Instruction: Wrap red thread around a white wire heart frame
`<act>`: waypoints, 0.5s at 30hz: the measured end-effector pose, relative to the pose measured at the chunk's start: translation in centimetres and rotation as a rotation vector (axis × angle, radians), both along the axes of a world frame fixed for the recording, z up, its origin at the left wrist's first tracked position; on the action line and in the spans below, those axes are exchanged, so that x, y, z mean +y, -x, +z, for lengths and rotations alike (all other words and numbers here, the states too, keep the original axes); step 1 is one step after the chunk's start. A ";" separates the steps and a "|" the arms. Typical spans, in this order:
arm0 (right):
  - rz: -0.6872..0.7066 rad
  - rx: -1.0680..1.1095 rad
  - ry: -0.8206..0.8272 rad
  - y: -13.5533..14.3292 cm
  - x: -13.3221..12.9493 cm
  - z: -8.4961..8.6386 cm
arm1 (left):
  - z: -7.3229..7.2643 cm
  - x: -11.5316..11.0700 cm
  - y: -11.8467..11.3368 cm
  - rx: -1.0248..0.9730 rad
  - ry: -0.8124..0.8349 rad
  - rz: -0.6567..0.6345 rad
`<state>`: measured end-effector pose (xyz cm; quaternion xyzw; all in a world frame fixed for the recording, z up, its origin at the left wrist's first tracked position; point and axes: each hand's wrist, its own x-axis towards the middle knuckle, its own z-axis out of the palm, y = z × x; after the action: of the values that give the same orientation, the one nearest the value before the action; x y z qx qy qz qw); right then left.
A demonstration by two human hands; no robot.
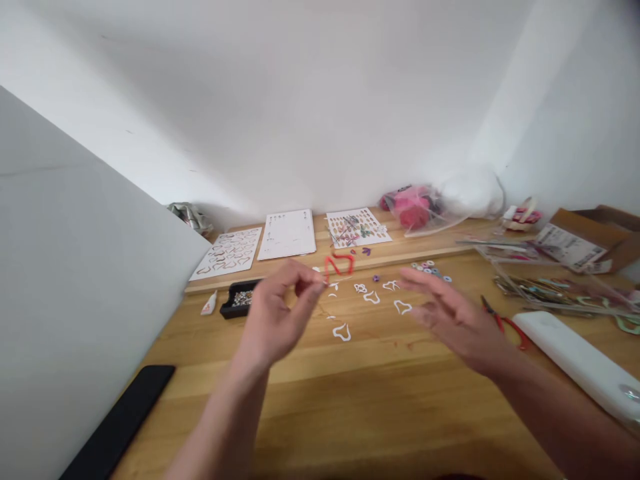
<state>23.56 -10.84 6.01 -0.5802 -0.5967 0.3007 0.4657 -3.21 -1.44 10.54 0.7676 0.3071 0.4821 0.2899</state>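
Between its thumb and index finger, my left hand pinches the end of a red bent outline piece, which stands out to the right of the fingertips. My right hand hovers at the right with its fingers apart and nothing visible in them. White cut-out shapes lie on the table between the hands, among them a white outline piece nearer me and another white outline piece beside my right fingertips. A small purple piece rests behind them.
A black tray of small beads and a glue bottle stand left. Sheets of cut shapes lie behind. Red-handled pliers, a white case and an open cardboard box are at the right.
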 end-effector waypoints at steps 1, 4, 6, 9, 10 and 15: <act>0.128 0.123 0.017 1.8 0.0 0.3 | -0.2 -1.0 -1.0 0.027 -0.014 -0.029; 0.421 0.358 0.096 5.6 0.1 -0.1 | -1.0 -2.8 -2.3 0.084 -0.010 -0.090; 0.411 0.364 0.137 6.3 0.0 -0.7 | -1.9 -3.0 -1.4 0.058 0.039 -0.058; 0.248 0.238 0.152 4.4 -0.5 -2.0 | -3.7 -2.0 2.1 -0.075 0.220 0.067; 0.206 0.182 0.153 3.2 -0.9 -2.4 | -4.3 -1.6 3.6 -0.175 0.283 0.129; 0.005 -0.032 0.195 -2.8 -2.9 -4.2 | -6.3 -1.2 9.3 -0.296 0.369 0.370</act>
<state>26.40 -13.78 1.79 -0.6259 -0.5735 0.3493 0.3966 -12.55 -2.68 4.27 0.5546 0.4784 0.5694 0.3734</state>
